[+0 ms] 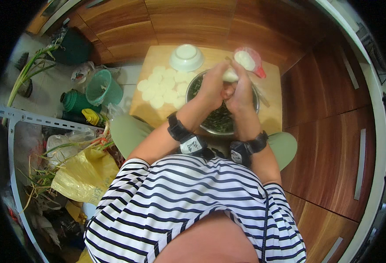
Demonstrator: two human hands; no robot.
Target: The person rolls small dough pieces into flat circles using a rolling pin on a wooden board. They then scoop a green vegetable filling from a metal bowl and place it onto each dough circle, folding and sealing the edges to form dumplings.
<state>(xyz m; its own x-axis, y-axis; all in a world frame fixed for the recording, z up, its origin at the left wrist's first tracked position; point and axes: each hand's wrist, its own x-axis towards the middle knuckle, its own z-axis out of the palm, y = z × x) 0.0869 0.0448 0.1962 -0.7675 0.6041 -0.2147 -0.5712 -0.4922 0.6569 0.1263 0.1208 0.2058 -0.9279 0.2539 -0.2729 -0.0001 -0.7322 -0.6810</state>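
Observation:
My left hand (211, 83) and my right hand (241, 88) meet above a round steel bowl (224, 133). Between their fingers they pinch a folded dumpling wrapper (230, 76) of white dough; its underside and any contents are hidden by my hands. Dark green chopped filling (217, 118) lies in the bowl. To the left of the bowl, several round, pale dumpling wrappers (163, 86) are spread over a wooden board (271, 95), some overlapping. A thin wooden stick, perhaps a chopstick (261, 95), rests beside the bowl's right rim.
An upturned white bowl (186, 57) stands at the board's back. Right of it sits a red-and-clear bag (250, 60) with white contents. Wooden cabinets (324, 131) border the right and back. Left on the floor are a green bin (104, 87), a yellow bag (86, 174) and a metal rack (48, 121).

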